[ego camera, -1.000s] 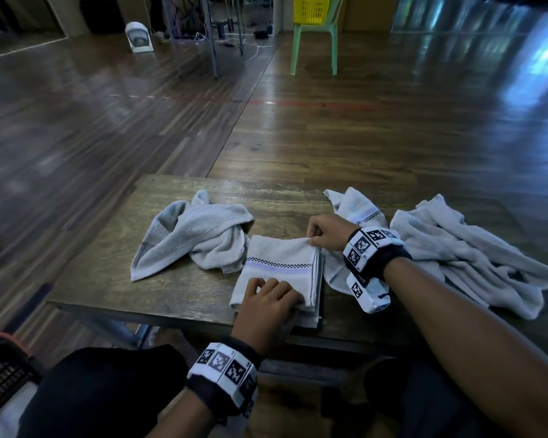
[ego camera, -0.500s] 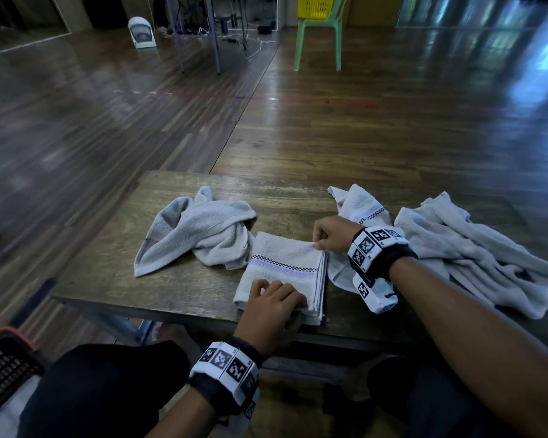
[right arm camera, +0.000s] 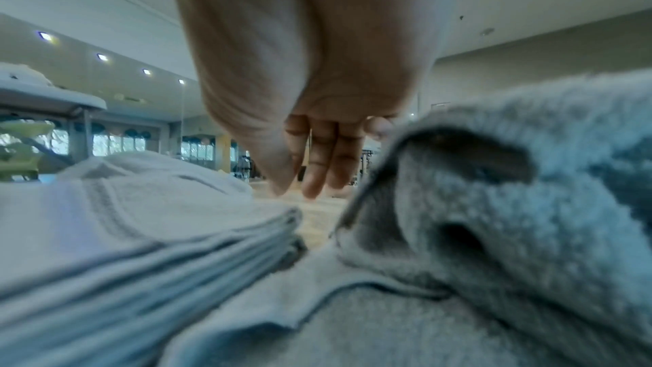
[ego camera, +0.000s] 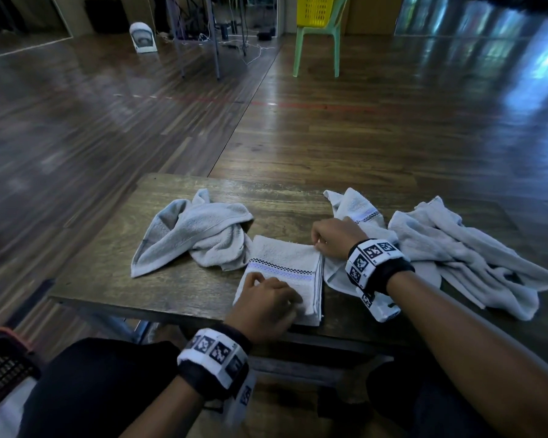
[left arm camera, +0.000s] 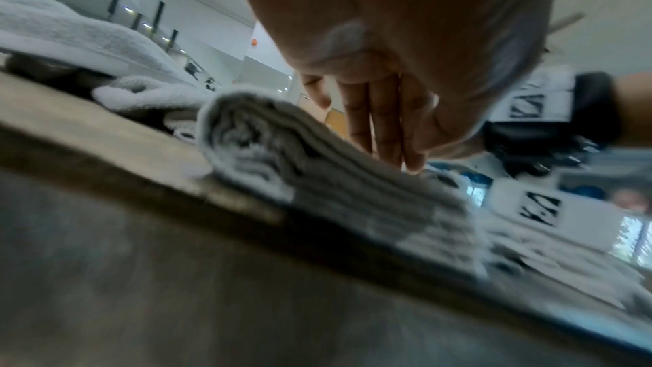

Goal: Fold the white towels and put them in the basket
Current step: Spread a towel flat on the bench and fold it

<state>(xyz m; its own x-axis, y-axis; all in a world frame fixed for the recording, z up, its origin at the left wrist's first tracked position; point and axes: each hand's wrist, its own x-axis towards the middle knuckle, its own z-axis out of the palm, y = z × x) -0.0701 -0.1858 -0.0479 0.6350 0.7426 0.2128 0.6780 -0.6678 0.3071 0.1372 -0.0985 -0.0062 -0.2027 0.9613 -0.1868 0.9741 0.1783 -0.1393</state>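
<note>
Folded towel (ego camera: 285,267): soft, light, layers slip. L hand (ego camera: 263,308) flat on it, fingers straight; R hand (ego camera: 332,237) pinching far corner. Lift w/ stack clamped from both sides.

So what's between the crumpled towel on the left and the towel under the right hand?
The folded white towel with the checkered stripe lies between them on the wooden table, clearest in the head view.

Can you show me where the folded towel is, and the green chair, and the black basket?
folded towel (ego camera: 285,257): head view, its top face above the checkered stripe.
green chair (ego camera: 301,49): head view, its front left leg.
black basket (ego camera: 4,374): head view, its slotted wall.
</note>
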